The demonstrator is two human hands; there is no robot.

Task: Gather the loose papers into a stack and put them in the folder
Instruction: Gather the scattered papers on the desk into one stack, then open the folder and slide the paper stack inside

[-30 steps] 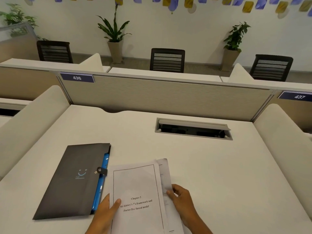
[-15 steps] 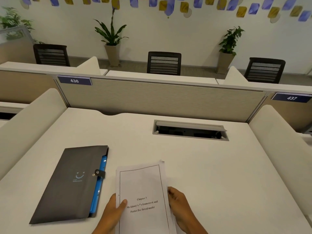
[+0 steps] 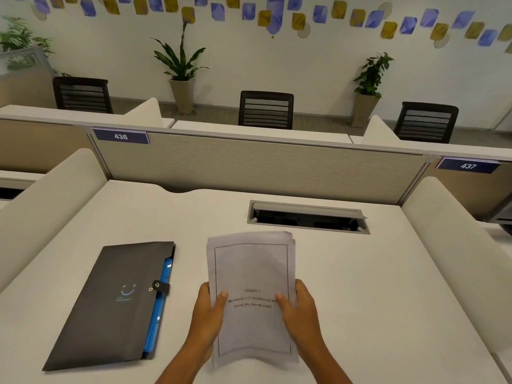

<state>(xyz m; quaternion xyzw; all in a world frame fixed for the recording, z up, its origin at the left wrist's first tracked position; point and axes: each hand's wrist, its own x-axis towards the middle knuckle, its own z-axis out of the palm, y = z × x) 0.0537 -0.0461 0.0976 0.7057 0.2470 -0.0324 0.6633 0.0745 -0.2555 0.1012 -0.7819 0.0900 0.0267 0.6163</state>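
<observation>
A stack of white papers (image 3: 250, 268) with a bordered title page on top is held a little above the desk, its lower edge bowed. My left hand (image 3: 206, 314) grips the stack's left edge, thumb on the page. My right hand (image 3: 300, 309) grips the right edge the same way. The sheets' far corners are slightly uneven. To the left lies a dark grey folder (image 3: 110, 303), closed with a snap tab, a blue lining showing along its right side.
The white desk (image 3: 374, 300) has a recessed cable tray (image 3: 307, 217) at the back middle. Padded dividers rise on both sides and a fabric partition (image 3: 249, 167) along the back. Chairs and potted plants stand beyond it.
The sheet that stuck out on the right has been drawn into the stack. Both hands now hold the stack by its sides, raised and moved forward on the desk.
</observation>
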